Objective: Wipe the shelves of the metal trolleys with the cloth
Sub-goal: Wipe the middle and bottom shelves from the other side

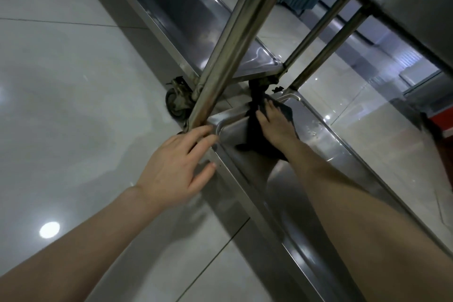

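Here, a low trolley shelf (232, 130) is being wiped at its far end.
The dark cloth (257, 144) is pressed flat against the shelf's far edge under the straight, spread fingers of the right hand (274, 127). The left hand (176, 167), fingers released, is rested on the far-left corner rim beside the upright post (230, 39), probably for steadying.

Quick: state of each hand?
Left hand: open, fingers resting on the shelf rim.
Right hand: open, pressing flat on the cloth.

Bottom steel shelf (274, 179), raised rim, wet patches. Dark cloth (253, 133) lies at its far corner. Trolley stands on grey tiled floor (73, 81).
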